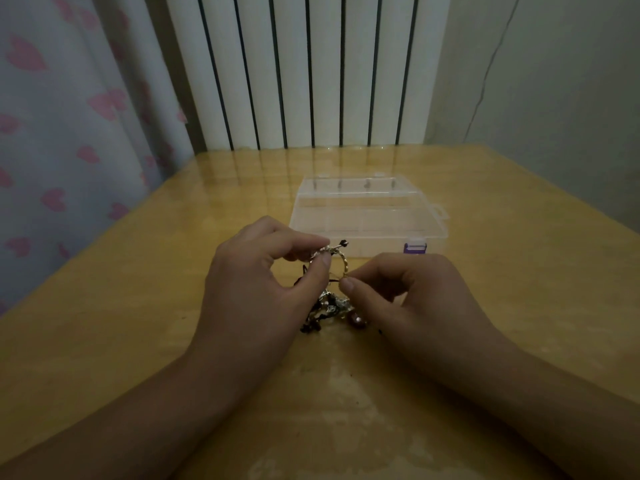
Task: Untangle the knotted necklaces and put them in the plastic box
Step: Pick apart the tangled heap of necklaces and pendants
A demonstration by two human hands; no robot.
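The left hand pinches the top of a gold chain while the right hand pinches its lower end. The tangled necklaces hang between the 2 hands onto the table, just in front of the closed plastic box.

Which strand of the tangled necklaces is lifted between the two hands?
The gold-coloured chain: the left hand and right hand pinch it above the wooden table. The dark strands hang below it, resting on the table.
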